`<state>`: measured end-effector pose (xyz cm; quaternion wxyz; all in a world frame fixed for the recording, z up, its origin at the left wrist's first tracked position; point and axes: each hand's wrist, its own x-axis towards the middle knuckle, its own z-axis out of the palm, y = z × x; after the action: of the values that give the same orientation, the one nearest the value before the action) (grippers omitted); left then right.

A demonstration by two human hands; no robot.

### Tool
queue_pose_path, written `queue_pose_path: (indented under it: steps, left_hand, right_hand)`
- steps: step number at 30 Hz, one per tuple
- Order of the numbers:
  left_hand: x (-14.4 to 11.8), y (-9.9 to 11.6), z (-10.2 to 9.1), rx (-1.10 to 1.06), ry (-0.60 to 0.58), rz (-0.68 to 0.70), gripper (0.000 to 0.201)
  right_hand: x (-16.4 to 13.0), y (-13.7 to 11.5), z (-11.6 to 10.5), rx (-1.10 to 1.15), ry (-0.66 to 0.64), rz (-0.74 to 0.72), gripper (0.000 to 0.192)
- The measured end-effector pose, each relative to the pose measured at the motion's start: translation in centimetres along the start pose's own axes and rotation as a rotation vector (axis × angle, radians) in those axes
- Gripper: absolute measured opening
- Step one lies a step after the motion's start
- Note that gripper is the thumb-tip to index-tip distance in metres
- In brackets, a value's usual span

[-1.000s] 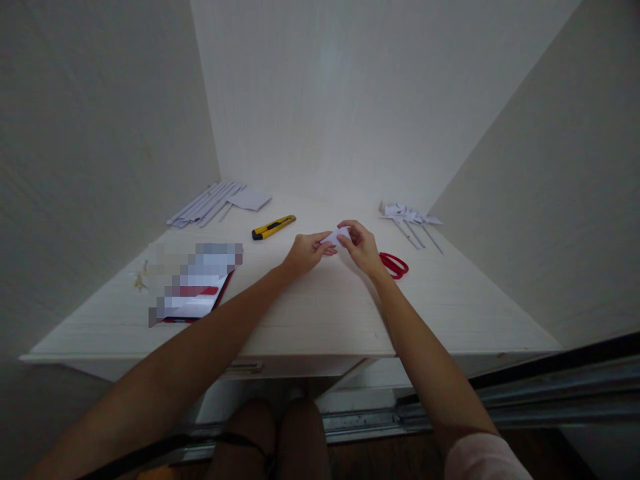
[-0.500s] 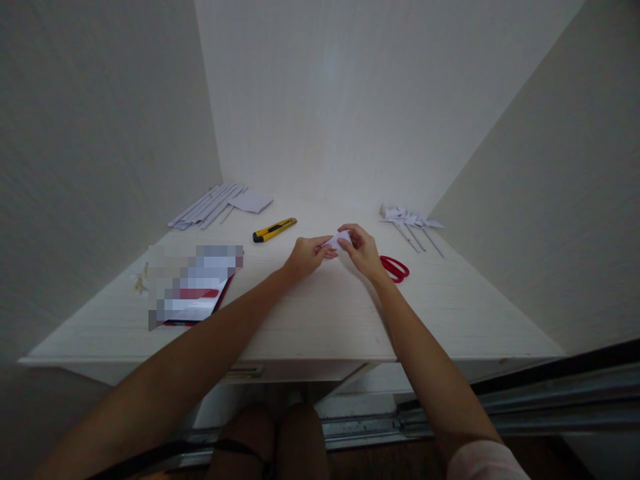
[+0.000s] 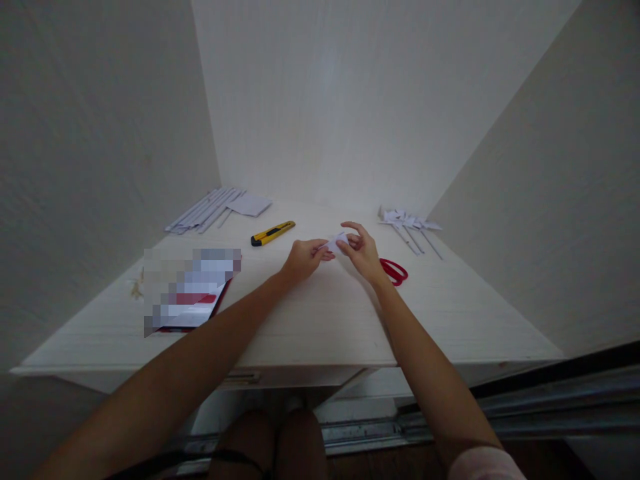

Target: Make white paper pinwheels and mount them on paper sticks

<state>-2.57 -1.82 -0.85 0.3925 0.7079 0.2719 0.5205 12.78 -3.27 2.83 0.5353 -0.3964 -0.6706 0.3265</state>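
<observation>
A small folded piece of white paper [image 3: 336, 241] is pinched between both hands above the middle of the white table [image 3: 320, 320]. My left hand [image 3: 303, 258] grips its left end with thumb and fingers. My right hand [image 3: 363, 251] holds the right end, its upper fingers raised a little. Red scissors [image 3: 395, 271] lie on the table just right of my right wrist. A yellow utility knife [image 3: 273, 231] lies to the left, behind my left hand.
Long white paper strips and a folded sheet [image 3: 215, 206] lie at the back left. Small paper pinwheels on sticks [image 3: 410, 223] lie at the back right. A blurred-out flat item with a red edge [image 3: 187, 293] sits at the left. Walls close in the table on three sides.
Both hands have stayed in place, working the paper with small finger movements. The fingers of my right hand have lifted slightly off the paper.
</observation>
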Motion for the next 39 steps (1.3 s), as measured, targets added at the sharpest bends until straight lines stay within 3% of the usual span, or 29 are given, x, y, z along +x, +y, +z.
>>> queue_pose_path:
  steps: [6, 12, 23, 31, 39]
  left_hand:
    - [0.0, 0.0, 0.1, -0.069, 0.010, -0.050, 0.029]
    - [0.0, 0.4, 0.1, -0.155, 0.001, -0.131, 0.032]
    - [0.0, 1.1, -0.1, -0.252, -0.066, -0.245, 0.037]
    - [0.0, 1.5, 0.0, -0.302, -0.087, -0.301, 0.033]
    - [0.1, 1.7, -0.2, -0.362, -0.049, -0.370, 0.020]
  right_hand:
    - [0.2, 0.2, -0.3, 0.098, 0.080, 0.139, 0.026]
    - [0.3, 0.7, -1.0, 0.244, 0.017, 0.241, 0.027]
    - [0.2, 0.9, -1.4, 0.091, 0.086, 0.184, 0.024]
    - [0.3, 1.0, -1.2, 0.098, 0.091, 0.184, 0.025]
    - [0.1, 0.6, -1.0, 0.003, -0.059, 0.282, 0.029]
